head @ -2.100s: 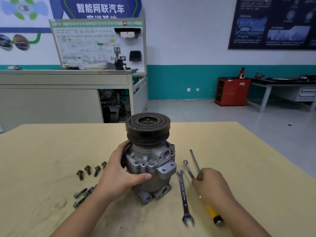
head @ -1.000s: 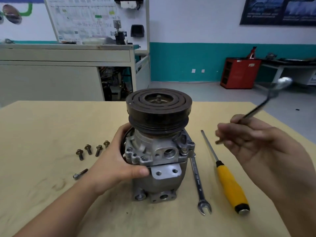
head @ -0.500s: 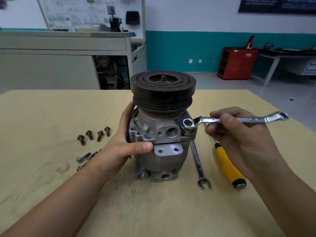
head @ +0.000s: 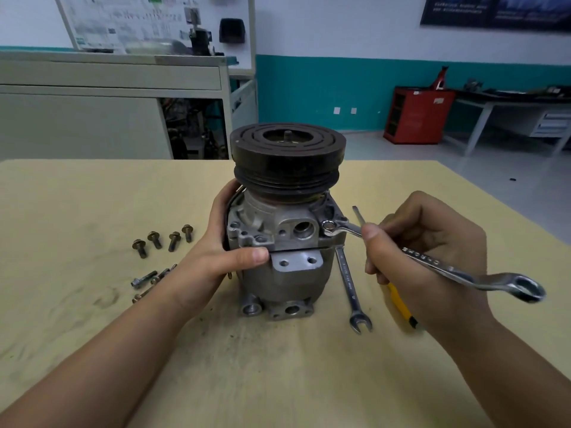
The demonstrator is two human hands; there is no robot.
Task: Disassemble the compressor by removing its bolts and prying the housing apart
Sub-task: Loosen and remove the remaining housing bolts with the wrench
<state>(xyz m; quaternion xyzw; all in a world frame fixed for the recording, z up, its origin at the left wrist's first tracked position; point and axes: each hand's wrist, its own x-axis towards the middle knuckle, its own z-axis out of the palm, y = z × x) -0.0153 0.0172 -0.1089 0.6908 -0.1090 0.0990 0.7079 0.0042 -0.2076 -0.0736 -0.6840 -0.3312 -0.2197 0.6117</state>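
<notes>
L hand (head: 216,264) grips compressor (head: 287,279), R hand (head: 432,242) grips wrench (head: 438,263) on bolt (head: 329,224); a tilted ring could slip and round the head.

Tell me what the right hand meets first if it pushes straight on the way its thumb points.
The compressor. The right hand grips a wrench, thumb pointing left along it toward the housing's right corner, where the wrench's ring sits. Nothing else seems to lie between, though depth is unclear.

The right hand (head: 432,236) now grips the shiny steel combination wrench (head: 438,264), taken off the pale wooden table (head: 92,196) beside it. Its ring end sits over a bolt (head: 329,224) on the grey aluminium compressor (head: 287,279), just left of that hand. The handle has swung toward the person.
</notes>
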